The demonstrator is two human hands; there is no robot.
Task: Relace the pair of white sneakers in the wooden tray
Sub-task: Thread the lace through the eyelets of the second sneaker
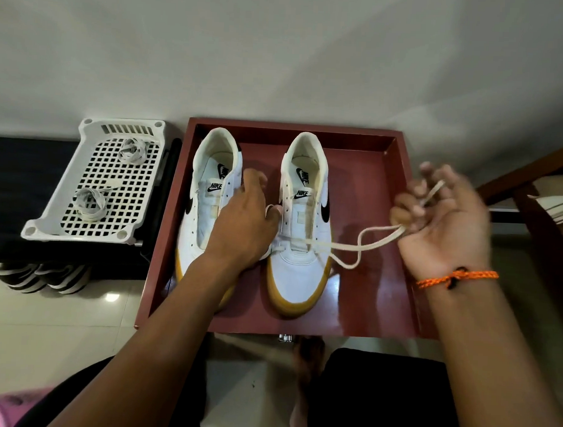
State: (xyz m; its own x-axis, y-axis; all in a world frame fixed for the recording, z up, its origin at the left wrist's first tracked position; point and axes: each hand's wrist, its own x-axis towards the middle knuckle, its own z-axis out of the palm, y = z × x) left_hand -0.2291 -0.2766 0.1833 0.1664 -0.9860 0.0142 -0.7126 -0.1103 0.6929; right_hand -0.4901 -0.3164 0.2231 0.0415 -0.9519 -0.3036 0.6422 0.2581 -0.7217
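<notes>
Two white sneakers with tan soles stand side by side in the reddish wooden tray [399, 192], toes toward me. The left sneaker [207, 191] has no lace in view. The right sneaker [305, 214] has a cream lace [362, 240] through its lowest eyelets, and the lace trails off to the right. My right hand [446, 219], palm up and blurred, grips the lace among its curled fingers over the tray's right side. My left hand [245, 218] lies between the two shoes; its thumb touches the right shoe's left eyelet row, and whether it pinches the lace is hidden.
A white perforated plastic basket [93, 181] sits left of the tray on a dark surface and holds two coiled white laces [89, 201]. Dark striped sandals [45, 277] lie below it on the tiled floor. Wooden furniture [536, 190] stands to the right. My knees are below the tray.
</notes>
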